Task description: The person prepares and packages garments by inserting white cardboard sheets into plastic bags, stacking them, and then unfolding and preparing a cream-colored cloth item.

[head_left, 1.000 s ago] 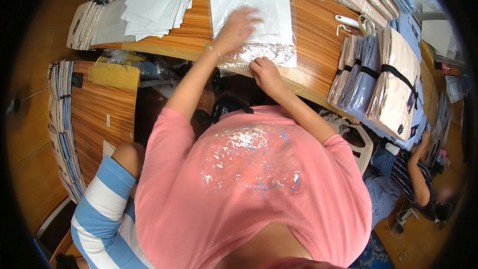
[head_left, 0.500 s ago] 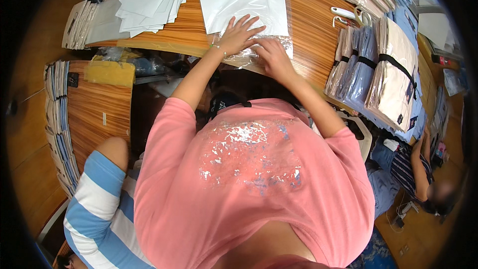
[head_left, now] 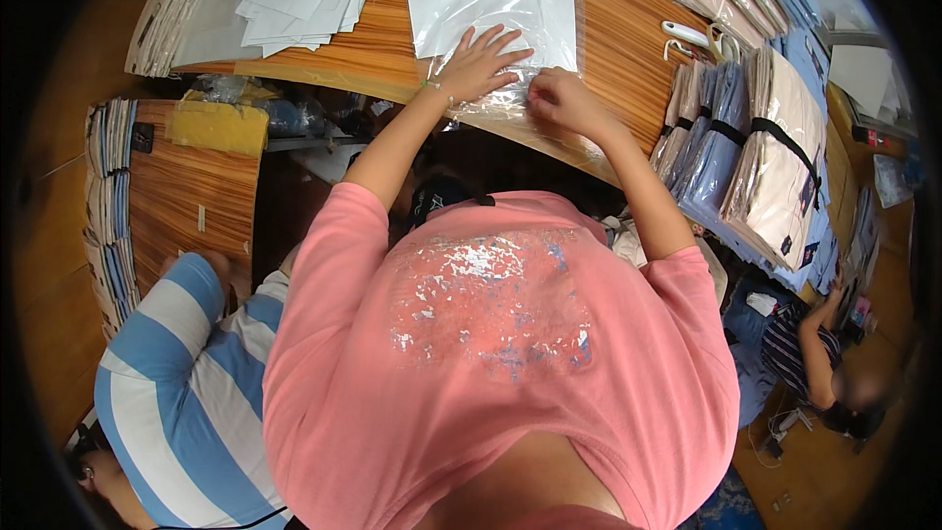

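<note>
My left hand (head_left: 483,64) lies palm down with fingers spread over a clear plastic bag (head_left: 496,108) on the wooden table. White sheets (head_left: 456,0) show in or under the bag, stretching away from me. At the bag's near right part, my right hand (head_left: 564,100) is curled, thumb and fingers drawn together. Whatever those fingers may hold is hidden. Loose, wrinkled plastic gathers at the table's near edge beneath both hands.
Loose white sheets (head_left: 314,0) lie left, beside bagged garments (head_left: 162,29). Right stand strapped bundles of bagged beige shirts (head_left: 775,152) and blue shirts (head_left: 724,123), near a white-handled tool (head_left: 684,34). A person in blue-white stripes (head_left: 162,373) is left; another in dark stripes (head_left: 790,344) is right.
My right hand has drawn away from my left, to the right, and its fingers have curled in. My left hand stays spread on the bag. The person at left has shifted down and left.
</note>
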### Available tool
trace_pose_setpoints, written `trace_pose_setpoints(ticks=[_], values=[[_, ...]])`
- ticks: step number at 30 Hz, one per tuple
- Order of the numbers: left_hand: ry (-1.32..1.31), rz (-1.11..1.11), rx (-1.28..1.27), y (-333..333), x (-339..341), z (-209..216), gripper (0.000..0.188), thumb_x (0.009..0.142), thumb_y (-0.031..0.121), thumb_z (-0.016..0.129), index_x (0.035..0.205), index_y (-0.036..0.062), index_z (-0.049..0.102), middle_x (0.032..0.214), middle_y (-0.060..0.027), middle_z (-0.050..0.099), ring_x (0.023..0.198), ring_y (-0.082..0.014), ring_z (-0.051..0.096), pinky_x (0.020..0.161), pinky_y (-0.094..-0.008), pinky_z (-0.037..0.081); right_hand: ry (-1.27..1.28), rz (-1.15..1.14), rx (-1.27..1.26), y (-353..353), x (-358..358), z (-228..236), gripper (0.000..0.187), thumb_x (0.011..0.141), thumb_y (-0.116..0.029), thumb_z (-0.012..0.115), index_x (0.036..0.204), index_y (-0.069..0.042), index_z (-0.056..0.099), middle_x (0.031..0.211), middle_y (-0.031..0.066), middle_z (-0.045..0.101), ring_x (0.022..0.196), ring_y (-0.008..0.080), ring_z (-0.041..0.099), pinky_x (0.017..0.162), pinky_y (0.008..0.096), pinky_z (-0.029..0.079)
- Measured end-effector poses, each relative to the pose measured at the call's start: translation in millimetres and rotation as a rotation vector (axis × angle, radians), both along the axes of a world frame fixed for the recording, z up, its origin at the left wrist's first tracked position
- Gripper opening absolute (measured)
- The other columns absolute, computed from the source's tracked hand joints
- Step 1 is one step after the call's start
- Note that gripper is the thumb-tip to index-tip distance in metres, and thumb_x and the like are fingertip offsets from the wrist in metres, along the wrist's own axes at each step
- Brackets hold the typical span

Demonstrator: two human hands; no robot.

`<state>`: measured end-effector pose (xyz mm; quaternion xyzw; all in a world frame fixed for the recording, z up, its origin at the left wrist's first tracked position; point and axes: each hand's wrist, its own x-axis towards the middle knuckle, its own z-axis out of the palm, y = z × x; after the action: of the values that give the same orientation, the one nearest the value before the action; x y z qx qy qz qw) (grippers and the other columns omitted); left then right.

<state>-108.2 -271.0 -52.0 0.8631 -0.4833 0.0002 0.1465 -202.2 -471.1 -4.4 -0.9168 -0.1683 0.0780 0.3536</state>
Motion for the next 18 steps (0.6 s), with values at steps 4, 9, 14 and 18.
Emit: trace_pose_setpoints(ticks=[4, 9, 14, 18], values=[[0.008, 0.010, 0.008, 1.4, -0.3, -1.2, 0.048, 0.092, 0.045, 0.043, 0.139, 0.0342, 0.036, 0.148, -0.0025, 0.026, 0.138, -0.0260, 0.019, 0.110, -0.0538, 0.010, 0.200, -0.395, 0.238, -14.7, -26.6, -13.6, 0.009, 0.079, -0.011, 0.062, 0.084, -0.003, 0.060, 0.067, 0.0070, 0.060, 0.061, 0.0157, 0.058, 0.058, 0.0297, 0.047], [0.027, -0.012, 0.019, 0.7, 0.4, 0.9, 0.048, 0.093, 0.045, 0.040, 0.139, 0.0334, 0.035, 0.148, -0.0035, 0.027, 0.138, -0.0260, 0.019, 0.110, -0.0534, 0.009, 0.534, -0.743, 0.762, -6.9, -50.5, -20.1, 0.010, 0.084, -0.011, 0.058, 0.080, -0.002, 0.056, 0.064, 0.0045, 0.061, 0.050, 0.0095, 0.053, 0.044, 0.0213, 0.042], [-0.111, -0.130, -0.110, -0.9, -5.6, 16.4, 0.045, 0.088, 0.029, 0.053, 0.132, 0.0290, 0.046, 0.140, -0.0049, 0.038, 0.128, -0.0275, 0.035, 0.105, -0.0499, 0.026, 0.582, -0.737, 0.620, -5.4, -48.9, -14.2, 0.008, 0.085, -0.011, 0.054, 0.080, -0.005, 0.054, 0.063, 0.0047, 0.060, 0.046, 0.0089, 0.051, 0.039, 0.0214, 0.039], [0.078, -0.246, -0.226, -14.7, -37.9, 32.3, 0.039, 0.084, 0.017, 0.058, 0.123, 0.0154, 0.054, 0.124, -0.0070, 0.052, 0.112, -0.0271, 0.049, 0.093, -0.0393, 0.041, 0.599, -0.743, 0.771, -8.2, -50.1, -14.4, 0.008, 0.085, -0.013, 0.054, 0.081, -0.006, 0.054, 0.063, 0.0039, 0.060, 0.044, 0.0084, 0.050, 0.038, 0.0209, 0.038]])
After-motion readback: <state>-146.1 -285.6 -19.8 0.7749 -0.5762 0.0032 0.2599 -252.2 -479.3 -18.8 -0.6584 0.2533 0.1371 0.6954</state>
